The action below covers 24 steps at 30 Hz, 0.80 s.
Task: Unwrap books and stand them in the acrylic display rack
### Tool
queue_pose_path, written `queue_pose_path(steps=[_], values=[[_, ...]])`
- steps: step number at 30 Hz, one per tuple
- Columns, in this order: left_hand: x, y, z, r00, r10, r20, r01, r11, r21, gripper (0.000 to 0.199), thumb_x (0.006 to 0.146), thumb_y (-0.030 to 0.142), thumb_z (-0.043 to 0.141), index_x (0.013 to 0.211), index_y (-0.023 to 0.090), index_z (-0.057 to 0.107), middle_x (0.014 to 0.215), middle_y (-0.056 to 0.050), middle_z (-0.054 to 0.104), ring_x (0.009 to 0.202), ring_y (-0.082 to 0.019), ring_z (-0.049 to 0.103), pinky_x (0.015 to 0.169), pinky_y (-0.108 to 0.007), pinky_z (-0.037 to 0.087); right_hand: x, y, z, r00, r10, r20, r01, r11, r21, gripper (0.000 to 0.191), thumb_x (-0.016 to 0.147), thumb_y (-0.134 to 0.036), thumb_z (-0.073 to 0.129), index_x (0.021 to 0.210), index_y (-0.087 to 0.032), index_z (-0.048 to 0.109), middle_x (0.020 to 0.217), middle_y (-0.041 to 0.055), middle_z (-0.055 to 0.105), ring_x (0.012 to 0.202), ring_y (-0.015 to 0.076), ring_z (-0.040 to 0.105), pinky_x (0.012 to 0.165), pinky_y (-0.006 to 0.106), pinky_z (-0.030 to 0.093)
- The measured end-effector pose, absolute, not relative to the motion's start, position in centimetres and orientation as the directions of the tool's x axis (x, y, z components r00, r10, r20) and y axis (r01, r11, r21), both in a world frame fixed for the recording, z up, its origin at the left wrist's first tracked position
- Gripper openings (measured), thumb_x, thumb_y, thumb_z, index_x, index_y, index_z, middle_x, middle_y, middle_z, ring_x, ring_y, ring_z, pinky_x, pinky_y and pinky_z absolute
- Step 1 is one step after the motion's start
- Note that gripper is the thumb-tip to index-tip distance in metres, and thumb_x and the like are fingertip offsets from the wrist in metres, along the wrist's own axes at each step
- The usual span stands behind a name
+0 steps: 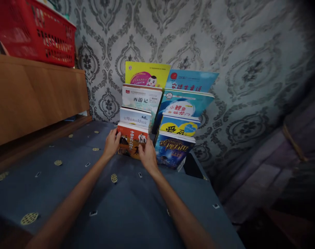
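Between my two hands stands an orange-red book (131,138) with figures on its cover, at the front of the left row. My left hand (112,143) grips its left edge, and my right hand (148,155) grips its right edge. Behind it rise a pale blue-grey book (134,117), a white book (138,99) and a yellow book (145,74). The right row, close beside my right hand, has a dark blue book (173,152) in front. A blue-and-yellow book (179,125), a teal book (187,102) and a light blue book (192,79) stand behind that.
The books stand on a dark blue patterned cloth (116,204) against a patterned wall (235,69). At the left is a wooden cabinet (40,90) bearing a red plastic basket (51,38). A dark flat object (193,166) lies right of the books. Purplish fabric (274,162) hangs farther right.
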<state>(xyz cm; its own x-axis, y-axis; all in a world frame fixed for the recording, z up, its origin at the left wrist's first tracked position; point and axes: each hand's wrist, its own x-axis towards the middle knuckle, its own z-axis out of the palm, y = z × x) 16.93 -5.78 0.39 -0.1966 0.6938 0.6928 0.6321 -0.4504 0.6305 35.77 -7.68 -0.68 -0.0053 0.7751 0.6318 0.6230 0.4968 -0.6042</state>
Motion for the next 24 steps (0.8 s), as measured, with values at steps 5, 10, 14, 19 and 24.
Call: queue_pose_path(steps=[5,10,14,19,24], values=[[16.8,-5.8,0.6,-0.177,0.687,0.705,0.648,-0.458,0.609,0.032,0.098,0.034,0.039,0.107,0.018,0.065,0.095,-0.009,0.066,0.094,-0.024,0.061,0.087,-0.036,0.049,35.8,-7.4,-1.4,0.02,0.748,0.663,0.591,0.526,-0.612,0.064,0.088,-0.025,0.047,0.149,-0.005,0.04,0.132,0.0237,0.06,0.124,0.0349,0.056,0.106,0.054,0.047],[16.6,-5.7,0.6,-0.159,0.689,0.708,0.663,-0.457,0.593,0.033,0.099,0.032,0.04,0.11,0.017,0.067,0.094,-0.008,0.066,0.093,-0.023,0.061,0.085,-0.035,0.049,35.6,-7.4,-1.8,0.02,0.739,0.674,0.583,0.539,-0.608,0.065,0.088,-0.024,0.048,0.149,-0.007,0.04,0.132,0.022,0.06,0.125,0.0332,0.056,0.108,0.052,0.046],[16.5,-5.9,0.5,-0.152,0.687,0.711,0.672,-0.456,0.584,0.034,0.099,0.03,0.04,0.113,0.016,0.066,0.094,-0.009,0.064,0.094,-0.024,0.061,0.085,-0.036,0.049,35.4,-7.5,-2.2,0.029,0.742,0.67,0.597,0.524,-0.607,0.065,0.088,-0.021,0.046,0.15,-0.005,0.038,0.134,0.0237,0.058,0.128,0.034,0.054,0.11,0.054,0.044],[16.7,-6.0,0.3,-0.156,0.681,0.716,0.682,-0.45,0.577,0.031,0.099,0.028,0.04,0.112,0.018,0.066,0.09,-0.006,0.06,0.091,-0.022,0.058,0.085,-0.034,0.048,35.4,-7.9,-2.8,0.023,0.757,0.653,0.616,0.504,-0.605,0.061,0.087,-0.02,0.045,0.145,-0.002,0.043,0.135,0.0253,0.055,0.129,0.0338,0.053,0.111,0.051,0.044],[16.7,-5.8,0.2,-0.16,0.677,0.719,0.678,-0.454,0.578,0.029,0.099,0.027,0.039,0.109,0.018,0.065,0.087,-0.005,0.056,0.089,-0.022,0.056,0.083,-0.033,0.047,35.5,-7.8,-3.5,0.017,0.808,0.589,0.635,0.446,-0.63,0.059,0.087,-0.02,0.047,0.144,-0.007,0.046,0.118,0.0204,0.061,0.114,0.0321,0.061,0.102,0.048,0.051]])
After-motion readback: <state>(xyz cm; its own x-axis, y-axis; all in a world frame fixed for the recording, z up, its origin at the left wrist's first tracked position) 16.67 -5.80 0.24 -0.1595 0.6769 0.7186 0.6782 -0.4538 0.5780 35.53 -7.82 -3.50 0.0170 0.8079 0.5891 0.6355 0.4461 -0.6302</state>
